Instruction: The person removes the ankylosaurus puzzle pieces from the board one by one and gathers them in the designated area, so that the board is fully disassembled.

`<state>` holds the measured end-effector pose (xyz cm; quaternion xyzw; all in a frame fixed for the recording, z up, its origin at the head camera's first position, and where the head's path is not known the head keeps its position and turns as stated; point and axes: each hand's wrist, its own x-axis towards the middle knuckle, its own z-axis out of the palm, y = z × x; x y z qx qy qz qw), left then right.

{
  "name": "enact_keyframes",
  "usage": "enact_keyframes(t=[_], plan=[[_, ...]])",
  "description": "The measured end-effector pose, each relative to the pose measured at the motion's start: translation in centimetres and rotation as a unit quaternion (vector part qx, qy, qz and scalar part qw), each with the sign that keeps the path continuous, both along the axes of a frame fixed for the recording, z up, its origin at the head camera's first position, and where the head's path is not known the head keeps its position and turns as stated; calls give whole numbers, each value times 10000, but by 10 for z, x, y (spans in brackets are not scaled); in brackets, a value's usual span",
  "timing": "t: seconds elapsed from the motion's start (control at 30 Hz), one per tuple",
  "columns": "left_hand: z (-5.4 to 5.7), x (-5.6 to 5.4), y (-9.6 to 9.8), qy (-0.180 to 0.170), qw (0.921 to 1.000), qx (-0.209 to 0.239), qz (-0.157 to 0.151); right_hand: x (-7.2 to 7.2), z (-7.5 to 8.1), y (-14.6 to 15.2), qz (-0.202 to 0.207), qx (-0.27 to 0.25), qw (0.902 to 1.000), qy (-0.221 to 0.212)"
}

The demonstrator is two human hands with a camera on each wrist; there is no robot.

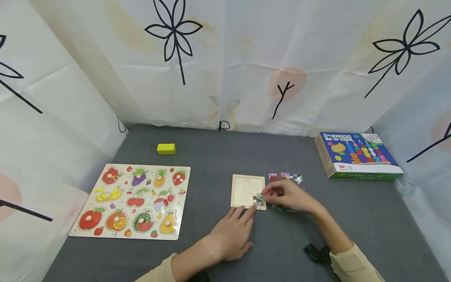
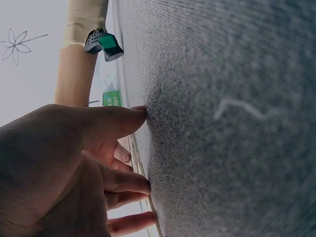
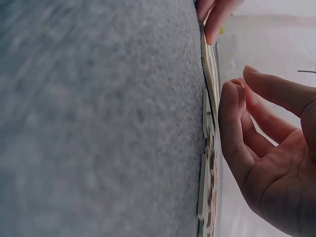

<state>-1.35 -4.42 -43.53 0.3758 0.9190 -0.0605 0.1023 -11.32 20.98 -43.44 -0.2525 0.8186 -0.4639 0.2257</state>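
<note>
A small square wooden puzzle tray lies on the table, with a teal and red jigsaw piece in its near right corner. My left hand rests with extended fingers at the tray's near edge; the left wrist view shows its thumb on the cloth. Over the tray's right edge, close to that piece, my right hand hovers with loosely bent fingers. In the right wrist view nothing shows between its thumb and fingers. More jigsaw pieces lie right of the tray, partly hidden under the right hand.
To the left lies a fruit knob-puzzle board. A yellow block stands behind it. At the back right is a blue toy box. White printed curtains enclose the grey table.
</note>
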Motion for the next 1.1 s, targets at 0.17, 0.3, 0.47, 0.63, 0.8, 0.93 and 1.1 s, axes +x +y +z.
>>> enact_keyframes(t=[0.17,0.3,0.47,0.63,0.8,0.93,1.1], plan=[[1,0,0,-52,10000,1,15,-4,-4,-6,115,24,9999,-36],[0,0,0,-81,10000,25,39,-7,-3,-12,84,223,9997,2],[0,-1,1,-51,10000,56,50,-9,-3,-18,59,422,9991,81],[0,0,1,-17,10000,33,37,-9,-4,-18,116,363,9993,45],[0,0,0,59,10000,-6,-9,-8,-6,-17,120,275,9995,53],[0,1,0,116,9999,-20,-59,-7,-7,-17,91,232,9997,39],[1,1,0,196,9998,-34,-88,-7,-5,-16,39,213,9998,-8]])
